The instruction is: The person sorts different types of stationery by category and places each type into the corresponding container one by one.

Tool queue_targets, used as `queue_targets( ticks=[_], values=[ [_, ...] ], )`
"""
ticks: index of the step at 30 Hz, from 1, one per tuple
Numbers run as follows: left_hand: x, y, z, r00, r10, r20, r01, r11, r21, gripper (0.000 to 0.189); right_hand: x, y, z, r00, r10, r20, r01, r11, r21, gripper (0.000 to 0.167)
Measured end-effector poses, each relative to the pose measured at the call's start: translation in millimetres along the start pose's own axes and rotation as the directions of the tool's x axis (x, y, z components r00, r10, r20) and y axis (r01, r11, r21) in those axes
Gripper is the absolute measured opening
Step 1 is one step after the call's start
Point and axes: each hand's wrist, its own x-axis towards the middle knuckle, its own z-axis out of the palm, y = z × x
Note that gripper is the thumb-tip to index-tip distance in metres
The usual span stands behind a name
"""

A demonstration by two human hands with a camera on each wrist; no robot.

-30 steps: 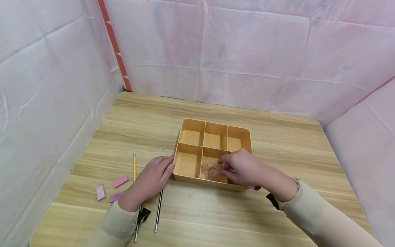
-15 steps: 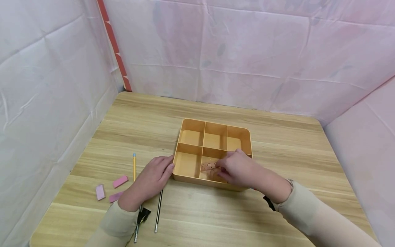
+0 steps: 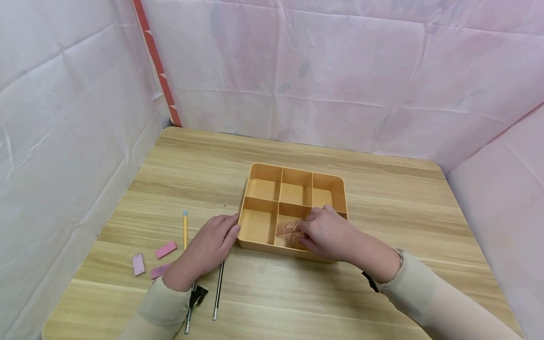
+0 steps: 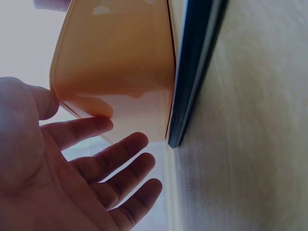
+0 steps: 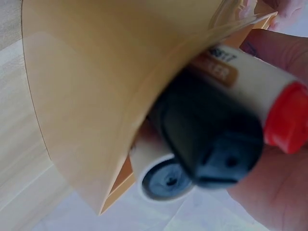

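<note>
An orange box [image 3: 276,250] divided into compartments stands on the table. My left hand [image 3: 211,243] rests against its left wall; in the left wrist view the thumb is at the rim and the other fingers are loosely extended. My right hand [image 3: 331,233] reaches into the front middle compartment, its thumb and fingertips pinching a clear pinkish protractor [image 3: 297,240], partly hidden by the fingers. A clear ruler with cut-out shapes [image 3: 284,228] lies beside it. In the right wrist view, a black-capped marker [image 5: 211,134] and a red-capped marker [image 5: 291,118] stick out over the rim beneath the hand.
Pink erasers [image 3: 165,250] and a paler one [image 3: 138,264] lie at the left. A yellow pencil [image 3: 185,229] is partly behind the left hand. A black pencil [image 3: 218,290] lies by the box, another [image 3: 188,321] by the left sleeve. Cloth walls [image 3: 340,85] surround the table.
My right hand has moved slightly left and lower into the front middle compartment, its fingers closing on the protractor, which has shifted a little. The left hand and the box have stayed put.
</note>
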Motion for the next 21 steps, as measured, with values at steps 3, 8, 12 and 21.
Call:
queue_targets(
  ticks=[3,8,12,21],
  values=[
    [-0.1,0.0,0.2,1.0,-0.001,-0.001,0.001,1.0,0.0,0.048,-1.7,0.5,-0.5,1.0,0.002,-0.01,-0.002,1.0,0.007,0.015],
    [0.0,0.4,-0.1,1.0,-0.003,0.0,0.003,1.0,-0.003,0.047,-6.0,2.3,-1.4,0.998,-0.016,-0.068,0.018,1.0,0.024,0.011],
    [0.7,0.7,-0.2,1.0,-0.004,0.002,0.004,1.0,-0.003,0.047,-12.2,4.7,-2.8,0.99,-0.034,-0.138,0.038,0.999,0.025,0.015],
    [0.9,-0.4,0.7,1.0,-0.013,0.015,0.013,1.0,0.002,0.048,-31.2,8.3,-11.1,0.95,-0.033,-0.311,0.051,0.997,0.049,0.029]
  ],
)
